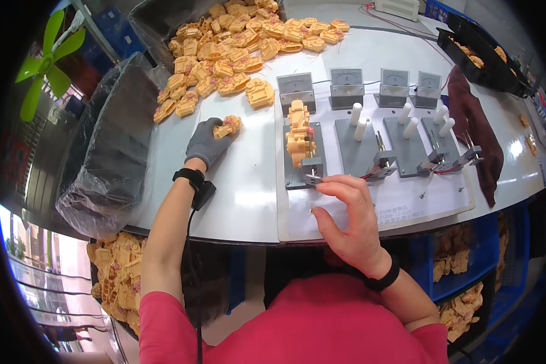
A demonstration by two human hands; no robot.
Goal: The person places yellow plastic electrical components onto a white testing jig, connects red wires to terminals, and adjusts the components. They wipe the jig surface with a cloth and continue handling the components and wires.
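Grey-gloved, my left hand (208, 144) grips a tan plastic housing (228, 127) left of the leftmost fixture (295, 177), a second housing (298, 136) sits on it, and my bare right hand (354, 230), thumb and fingers spread apart, is at its near end.

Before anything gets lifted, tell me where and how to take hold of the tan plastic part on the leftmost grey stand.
I'd pinch the tan plastic part across its far half, coming from above and the left: it is long and narrow, its left side looks open, and the metal clamp sits at its near end. A meter stands close behind it.
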